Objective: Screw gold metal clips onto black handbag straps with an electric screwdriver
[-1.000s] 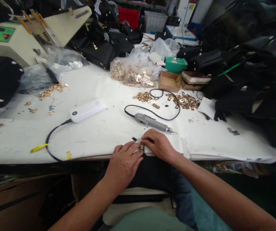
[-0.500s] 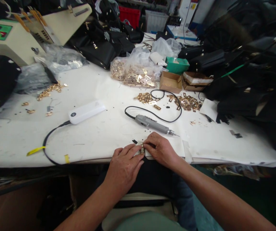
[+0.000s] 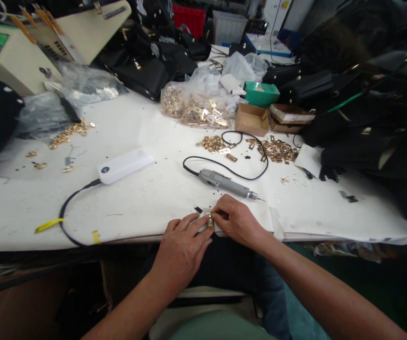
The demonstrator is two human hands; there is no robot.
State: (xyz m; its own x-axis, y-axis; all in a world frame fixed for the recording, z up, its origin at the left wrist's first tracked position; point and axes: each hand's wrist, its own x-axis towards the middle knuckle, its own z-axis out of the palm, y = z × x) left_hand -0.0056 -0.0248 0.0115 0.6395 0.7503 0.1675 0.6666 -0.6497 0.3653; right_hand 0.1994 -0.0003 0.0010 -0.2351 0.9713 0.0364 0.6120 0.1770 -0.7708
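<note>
At the front edge of the table (image 3: 146, 189), a small gold metal plate (image 3: 210, 221) lies between my hands. Fingers of my left hand (image 3: 182, 243) press on its left side and hold it down. My right hand (image 3: 237, 221) is closed in a pinch at the plate's upper right; whatever its fingertips hold is too small to make out. A grey electric screwdriver (image 3: 224, 183) rests just beyond my hands, its bit pointing right. A little black strip (image 3: 198, 209) lies beside my left fingertips.
Loose gold plates (image 3: 277, 150) are heaped behind the screwdriver's black cord (image 3: 224, 163). Beyond stand a bag of gold fittings (image 3: 203, 113), a cardboard box (image 3: 251, 120) and a green box (image 3: 262, 94). A white power bank (image 3: 125, 166) lies left. Black bags (image 3: 376, 141) crowd the right.
The view has shifted slightly, so things on the left sit a little further left. Both hands stay at the gold plate, with only small finger movements.
</note>
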